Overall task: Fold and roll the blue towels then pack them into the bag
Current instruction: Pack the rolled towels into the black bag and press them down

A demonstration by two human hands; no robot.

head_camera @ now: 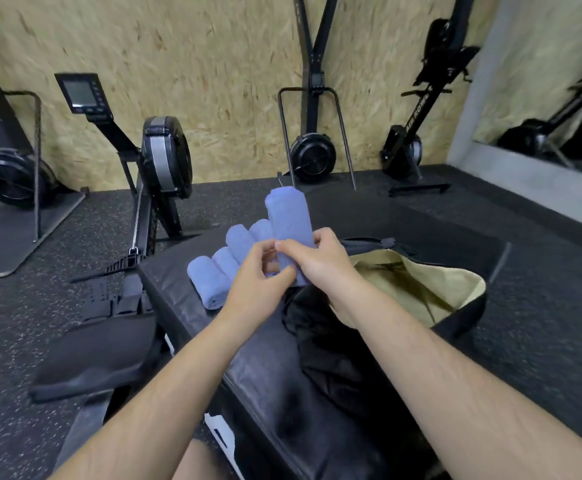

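In the head view, a rolled towel [289,220] was held above the far part of the surface [265,393], its long axis tilted up and away from the person. The open bag [421,282] lay just right of it, nearer the right hand [320,261], so the coming move was judged a short carry rightward. The right fingers [303,244] were curled round the roll's lower end; the left hand [258,278] pinched that same end. Four more rolls [213,282] were lined along the surface's left edge.
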